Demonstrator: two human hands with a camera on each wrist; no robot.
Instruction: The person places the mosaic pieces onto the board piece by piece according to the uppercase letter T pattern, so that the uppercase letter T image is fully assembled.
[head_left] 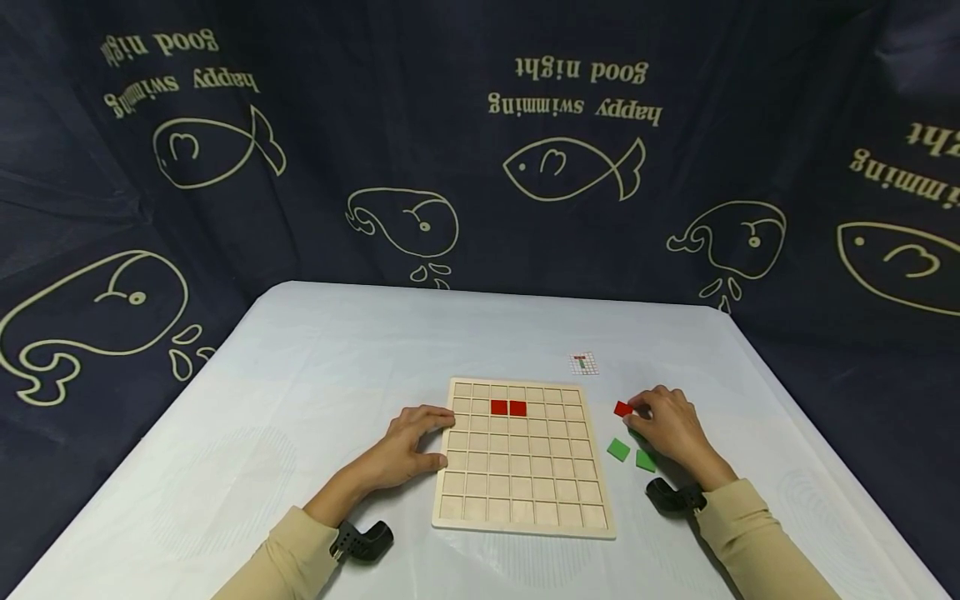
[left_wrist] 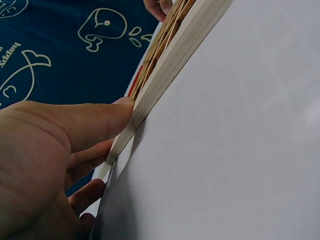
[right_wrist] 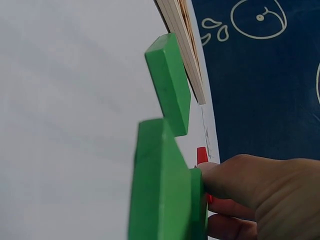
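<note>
A pale wooden grid board (head_left: pixel 522 510) lies on the table, with two red square tiles side by side in its second row from the far edge. My left hand (head_left: pixel 408 446) rests against the board's left edge; its thumb (left_wrist: pixel 107 120) and fingertips touch the rim. Right of the board, my right hand (head_left: pixel 671 425) pinches a red tile (head_left: pixel 622 408) between thumb and fingers. Close to that hand lie green tiles (head_left: pixel 618 450), one partly hidden beneath it. In the right wrist view the green tiles (right_wrist: pixel 167 82) stand large in front of the thumb (right_wrist: pixel 235 177).
A small printed pattern card (head_left: pixel 583 363) with a red and green T shape lies beyond the board's far right corner. The white-covered table (head_left: pixel 360 333) meets a dark curtain (head_left: pixel 480 242) with fish and whale drawings at its back.
</note>
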